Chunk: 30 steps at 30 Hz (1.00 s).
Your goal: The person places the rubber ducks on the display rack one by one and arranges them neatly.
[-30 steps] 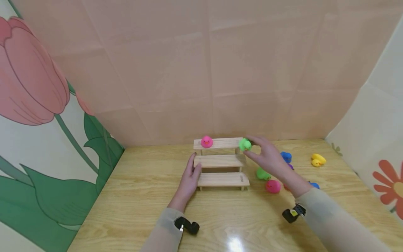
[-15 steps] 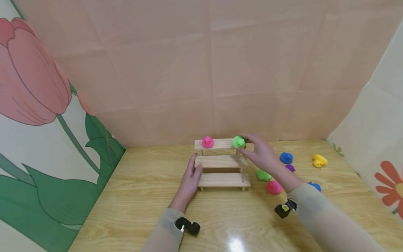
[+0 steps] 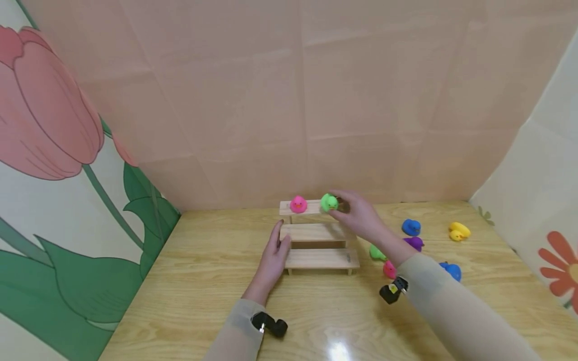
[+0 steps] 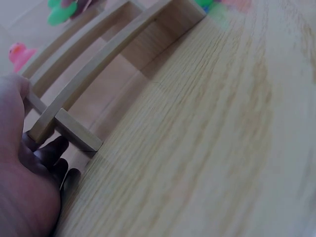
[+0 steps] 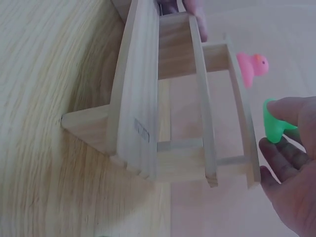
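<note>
A three-tier wooden stand (image 3: 321, 258) rests on the table. My left hand (image 3: 272, 250) grips its left end, thumb at the middle tier; in the left wrist view the fingers (image 4: 52, 150) curl round behind the wood. A pink rubber duck (image 3: 298, 204) sits at the left of the top tier. My right hand (image 3: 361, 213) pinches a green rubber duck (image 3: 329, 202) close over that tier, right of the pink one. In the right wrist view the green duck (image 5: 274, 121) is between thumb and fingers, beside the top board.
Several more ducks lie on the table to the right: a blue one (image 3: 411, 227), a purple one (image 3: 414, 243), a yellow one (image 3: 458, 231) on its side, another blue one (image 3: 452, 271), plus green (image 3: 377, 252) and pink (image 3: 389, 269) ones partly behind my right forearm. A papered wall (image 3: 298, 125) stands behind.
My right hand has carried the green duck leftward along the top tier, from its right end nearer to the pink duck. My left hand has stayed on the stand.
</note>
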Available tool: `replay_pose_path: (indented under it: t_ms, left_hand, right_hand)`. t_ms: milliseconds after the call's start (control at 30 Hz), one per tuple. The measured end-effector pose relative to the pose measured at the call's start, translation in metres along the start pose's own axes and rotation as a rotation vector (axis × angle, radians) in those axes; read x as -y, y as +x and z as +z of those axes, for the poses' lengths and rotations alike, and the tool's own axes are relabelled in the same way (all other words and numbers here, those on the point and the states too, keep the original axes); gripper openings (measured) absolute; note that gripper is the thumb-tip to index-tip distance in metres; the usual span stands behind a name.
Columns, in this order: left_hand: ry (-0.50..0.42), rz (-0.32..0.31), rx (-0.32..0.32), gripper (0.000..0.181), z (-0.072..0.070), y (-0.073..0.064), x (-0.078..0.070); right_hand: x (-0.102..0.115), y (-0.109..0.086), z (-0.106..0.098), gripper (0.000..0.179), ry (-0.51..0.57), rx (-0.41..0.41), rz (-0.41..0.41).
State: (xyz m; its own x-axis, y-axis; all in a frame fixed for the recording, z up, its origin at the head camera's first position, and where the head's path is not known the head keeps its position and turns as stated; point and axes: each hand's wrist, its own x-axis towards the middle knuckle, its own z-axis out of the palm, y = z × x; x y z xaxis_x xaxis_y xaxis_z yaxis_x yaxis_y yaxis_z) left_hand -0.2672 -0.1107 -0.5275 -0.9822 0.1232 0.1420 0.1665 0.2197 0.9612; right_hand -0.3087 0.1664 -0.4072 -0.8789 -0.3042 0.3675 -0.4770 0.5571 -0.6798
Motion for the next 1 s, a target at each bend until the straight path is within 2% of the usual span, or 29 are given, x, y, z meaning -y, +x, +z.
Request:
replay_pose_path:
  t_ms: [500,1000]
  left_hand:
    - [-0.006,0.007,-0.004,0.074,0.0,0.002,0.001]
    - [0.006,0.008,-0.006,0.07,0.0,0.0,-0.002]
  right_hand:
    - [0.0,0.014,0.016,0.057,-0.018,0.034,0.03]
    - [-0.001,0.02,0.021,0.059,-0.04,0.062,0.043]
